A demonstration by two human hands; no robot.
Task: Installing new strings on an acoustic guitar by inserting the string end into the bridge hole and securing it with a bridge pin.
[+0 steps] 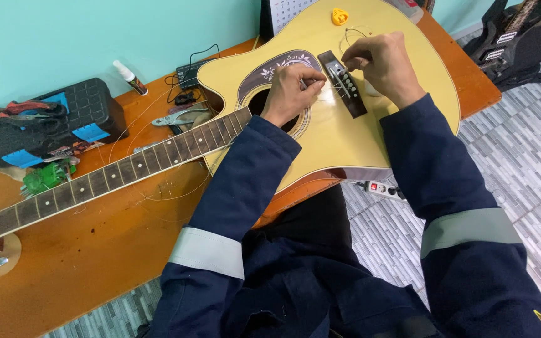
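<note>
An acoustic guitar (pixel 320 134) lies flat on the wooden table (pixel 95 250), neck running away to the left. Both hands meet at its dark bridge (pixel 344 84): the left hand (pixel 290 94) pinches a thin string just left of the bridge, while the right hand (pixel 380 62) pinches at its far end.

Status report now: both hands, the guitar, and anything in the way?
Left hand pinching a thin string by the sound hole. Right hand at the bridge. Guitar flat on the table. Nothing blocking.
</note>
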